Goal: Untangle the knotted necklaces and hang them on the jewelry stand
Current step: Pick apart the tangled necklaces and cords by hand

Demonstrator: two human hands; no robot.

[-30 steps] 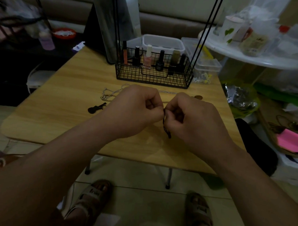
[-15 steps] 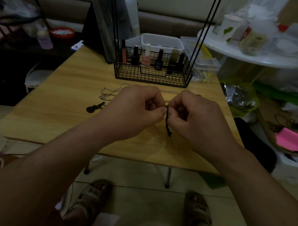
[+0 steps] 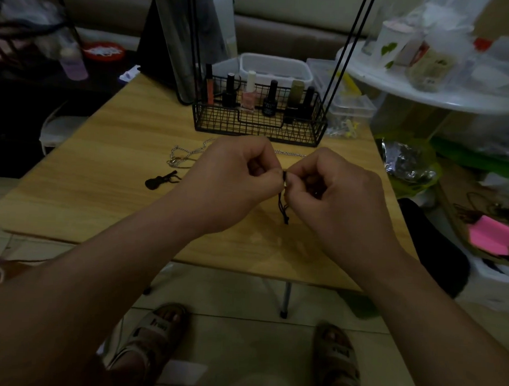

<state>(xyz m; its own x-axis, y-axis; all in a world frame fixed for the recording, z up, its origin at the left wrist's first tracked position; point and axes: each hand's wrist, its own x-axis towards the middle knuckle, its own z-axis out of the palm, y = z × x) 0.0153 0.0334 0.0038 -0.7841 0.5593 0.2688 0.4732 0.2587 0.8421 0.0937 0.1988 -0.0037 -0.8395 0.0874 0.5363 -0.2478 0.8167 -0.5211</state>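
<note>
Necklace cord point(image 3: 284, 204), black, thin and limp, dangles just above the counter point(image 3: 101, 192), pinched in the fingertip grip of both left hand point(image 3: 233, 186) and right hand point(image 3: 340, 196); it looks feather-light and is probably best held close beside the tangle.

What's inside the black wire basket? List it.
Six upright cosmetic bottles stand in the wire basket: orange, black, pink, black, olive, black. Mesh blurs their bases; anything lying flat is hidden.

A cluttered home room: sofa point(image 3: 283, 33) behind a folding wooden table point(image 3: 102, 168), nail polish bottles point(image 3: 248, 96) in a wire basket point(image 3: 259, 129).
</note>
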